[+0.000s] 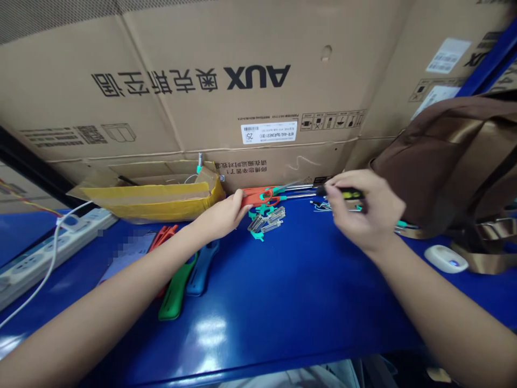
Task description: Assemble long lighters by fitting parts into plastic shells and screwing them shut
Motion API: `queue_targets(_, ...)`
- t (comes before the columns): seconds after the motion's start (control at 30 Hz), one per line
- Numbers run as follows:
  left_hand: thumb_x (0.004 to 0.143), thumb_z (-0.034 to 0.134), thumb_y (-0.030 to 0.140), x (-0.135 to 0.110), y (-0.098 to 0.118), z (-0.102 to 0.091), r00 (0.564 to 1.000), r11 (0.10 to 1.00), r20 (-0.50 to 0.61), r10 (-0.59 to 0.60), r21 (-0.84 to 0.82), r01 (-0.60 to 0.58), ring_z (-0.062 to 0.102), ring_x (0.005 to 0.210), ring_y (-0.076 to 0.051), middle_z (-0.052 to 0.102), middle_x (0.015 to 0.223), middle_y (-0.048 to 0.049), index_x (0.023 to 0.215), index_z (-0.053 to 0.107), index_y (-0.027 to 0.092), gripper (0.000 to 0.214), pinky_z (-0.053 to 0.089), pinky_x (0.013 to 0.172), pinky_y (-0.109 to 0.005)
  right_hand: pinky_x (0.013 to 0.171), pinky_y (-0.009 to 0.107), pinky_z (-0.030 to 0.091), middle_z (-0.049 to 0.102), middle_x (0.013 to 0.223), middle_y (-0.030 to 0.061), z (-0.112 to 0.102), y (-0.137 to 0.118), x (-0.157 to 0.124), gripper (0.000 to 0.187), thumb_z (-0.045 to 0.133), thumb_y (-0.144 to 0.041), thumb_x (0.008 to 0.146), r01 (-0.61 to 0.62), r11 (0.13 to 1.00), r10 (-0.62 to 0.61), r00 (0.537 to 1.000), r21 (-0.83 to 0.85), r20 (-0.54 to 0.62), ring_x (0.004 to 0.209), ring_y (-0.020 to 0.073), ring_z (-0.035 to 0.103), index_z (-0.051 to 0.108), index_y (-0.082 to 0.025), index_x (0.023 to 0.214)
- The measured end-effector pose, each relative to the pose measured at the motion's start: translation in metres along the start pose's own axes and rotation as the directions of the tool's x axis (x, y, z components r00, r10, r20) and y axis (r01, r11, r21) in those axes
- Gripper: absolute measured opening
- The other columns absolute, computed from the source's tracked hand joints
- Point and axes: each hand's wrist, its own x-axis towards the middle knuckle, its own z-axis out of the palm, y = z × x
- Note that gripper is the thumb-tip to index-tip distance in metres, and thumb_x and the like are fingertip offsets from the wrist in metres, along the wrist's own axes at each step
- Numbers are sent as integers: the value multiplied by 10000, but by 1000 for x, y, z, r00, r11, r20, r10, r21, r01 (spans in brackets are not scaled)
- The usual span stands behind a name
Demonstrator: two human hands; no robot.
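Observation:
My left hand (pixel 226 216) is closed on an orange lighter handle (pixel 255 197), one of the long-necked kind, at the back of the blue table. My right hand (pixel 361 213) is wrapped round a black-and-yellow screwdriver (pixel 352 195), its dark end towards the left. Its tip is hard to make out against the metal tubes (pixel 301 195) there. Between my hands lies a small pile of clear plastic tanks (pixel 267 221) with teal parts. Under my left forearm are a green lighter handle (pixel 176 293) and a blue lighter handle (pixel 203 269), with red pieces (pixel 162 236) beside them.
A yellow-taped cardboard box (pixel 161 200) and a white power strip (pixel 52 245) with a cable stand at left. Large cardboard (pixel 194 124) walls the back. At right are a brown bag (pixel 428 156) with straps and a white rounded device (pixel 446 258).

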Motion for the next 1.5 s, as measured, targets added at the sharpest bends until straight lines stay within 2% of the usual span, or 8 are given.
queue_targets(0.27, 1016, 497, 463, 44, -20, 22, 998, 991, -44, 46, 130, -40, 680, 1006, -291, 681, 1111, -163, 1118, 528, 152, 330, 544, 801, -366, 769, 302, 590, 718, 917, 49, 11, -7, -17, 156, 652, -136, 927, 114, 984, -152, 940, 139, 307, 864, 182, 711, 580, -204, 1048)
queue_targets(0.47, 982, 561, 496, 51, -21, 20, 998, 965, -53, 41, 259, -26, 650, 1066, -304, 655, 1127, -141, 1055, 670, 152, 368, 527, 824, -360, 742, 302, 565, 708, 882, 50, 11, -4, -18, 84, 615, -148, 951, 80, 985, -135, 912, 155, 388, 823, 178, 684, 584, -184, 1021)
queue_targets(0.63, 987, 551, 442, 47, -11, 20, 997, 951, -80, 7, 308, 18, 643, 1047, -298, 645, 1086, -139, 1088, 699, 135, 356, 529, 827, -363, 729, 312, 546, 703, 919, 69, 12, -5, -17, 57, 545, -191, 998, 50, 988, -120, 843, 147, 524, 844, 190, 673, 599, -171, 994)
queue_targets(0.83, 983, 555, 364, 9, 28, 1, 998, 945, -54, 32, 327, -12, 643, 1104, -278, 657, 1177, -110, 1168, 672, 182, 285, 538, 877, -357, 782, 337, 527, 674, 939, 80, 13, -3, -15, 132, 520, -260, 1021, -49, 995, -20, 774, 91, 633, 875, 211, 653, 600, -165, 975)
queue_targets(1.0, 976, 563, 418, -46, 51, -15, 994, 926, 69, -82, 373, 50, 709, 781, -289, 703, 902, -84, 1005, 687, 157, 290, 560, 655, -377, 789, 341, 500, 636, 938, 75, 13, -2, -13, 122, 520, -249, 1014, -117, 993, 69, 731, 26, 678, 855, 212, 622, 589, -173, 948)
queue_targets(1.13, 962, 592, 362, -84, 51, -14, 981, 871, 85, -175, 477, 114, 673, 1068, -352, 685, 1146, -170, 1253, 626, 94, 397, 569, 814, -409, 796, 340, 477, 621, 1002, 80, 13, -1, -12, 72, 550, -236, 995, -170, 984, 159, 683, -57, 713, 899, 223, 604, 585, -182, 963)
queue_targets(1.33, 990, 502, 306, -105, 33, 0, 960, 813, 82, -267, 554, 179, 680, 1040, -389, 677, 1104, -236, 1260, 608, 11, 414, 557, 854, -460, 767, 338, 468, 594, 1086, 113, 14, -3, -18, 151, 496, -145, 975, -150, 964, 265, 529, -219, 806, 943, 238, 602, 642, -172, 1000)
queue_targets(1.5, 1000, 425, 253, -108, 24, 5, 957, 863, 129, -262, 476, 172, 714, 937, -348, 676, 1107, -246, 1322, 540, -9, 431, 569, 788, -437, 732, 326, 495, 558, 1201, 155, 19, -6, -29, 269, 465, -85, 936, -127, 930, 366, 311, -344, 877, 847, 197, 629, 659, -139, 1113)
